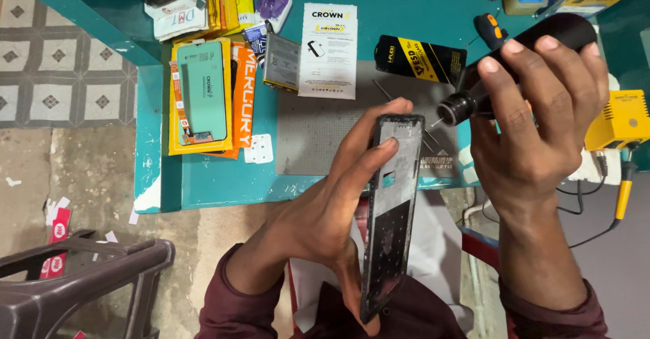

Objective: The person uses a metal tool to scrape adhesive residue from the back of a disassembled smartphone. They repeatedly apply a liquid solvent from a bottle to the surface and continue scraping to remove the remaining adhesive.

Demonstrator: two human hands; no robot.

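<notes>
Left hand (pixel 332 203): grasping black phone frame (pixel 393 210), upright on edge, near centre.
Right hand (pixel 535 129): clenched round black rotary tool (pixel 514 61), tip just beside frame's far end.
Grey mat (pixel 318 136): far, on teal table (pixel 203 183).

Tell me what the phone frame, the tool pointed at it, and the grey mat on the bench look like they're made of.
Phone frame: likely plastic with metal plating inside, matte black rim around a dull grey centre. Rotary tool: probably matte black plastic or rubbery casing, with a shinier, seemingly metal collar at its tip. Grey mat: apparently silicone or rubber, flat, non-glossy, finely textured. The left hand holds the frame, the right hand the tool.
</notes>
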